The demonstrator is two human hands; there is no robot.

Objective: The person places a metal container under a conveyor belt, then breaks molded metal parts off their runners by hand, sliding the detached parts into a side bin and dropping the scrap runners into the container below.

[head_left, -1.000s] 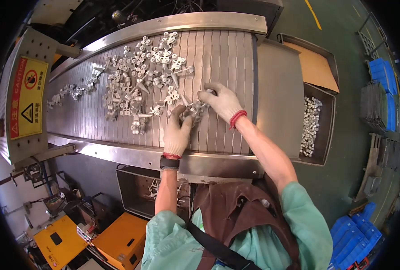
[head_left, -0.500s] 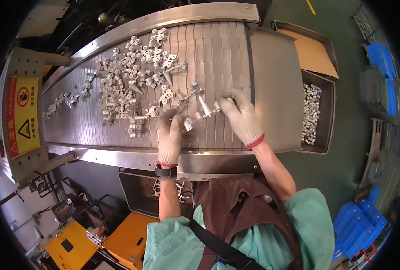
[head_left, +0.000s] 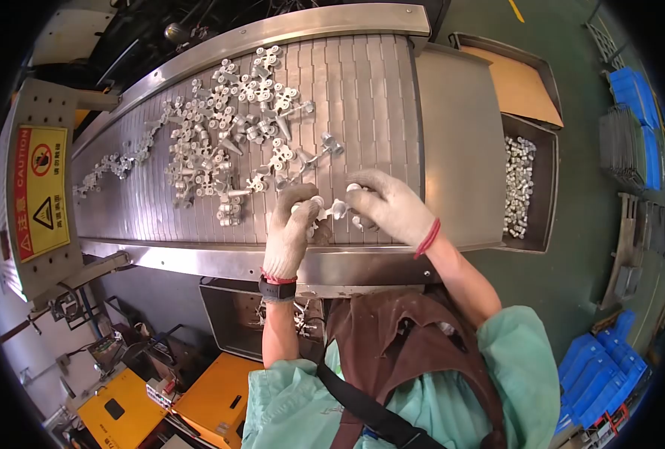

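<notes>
Between my two gloved hands is a silver metal casting (head_left: 338,210), small knobs joined by thin runners, held just above the near side of the conveyor belt (head_left: 370,97). My left hand (head_left: 286,236) pinches its left end with thumb and fingers. The right hand (head_left: 396,209) closes on the other end, hiding part of it. Just beyond the hands a branched casting (head_left: 329,146) lies on the belt. To the left spreads a heap of similar castings (head_left: 205,142), some with cone-shaped stubs.
A metal rail (head_left: 332,267) runs along the belt's near side. Right of the belt are a smooth plate (head_left: 460,150) and a bin (head_left: 553,187) of small metal pieces. Below the rail, another bin (head_left: 224,322) contains branched scraps. A caution sign (head_left: 42,191) stands at left.
My hands have drawn closer together around the casting, the right one moving slightly down and left. The cone-shaped stub seen between them earlier no longer shows. The heap has shifted slightly right.
</notes>
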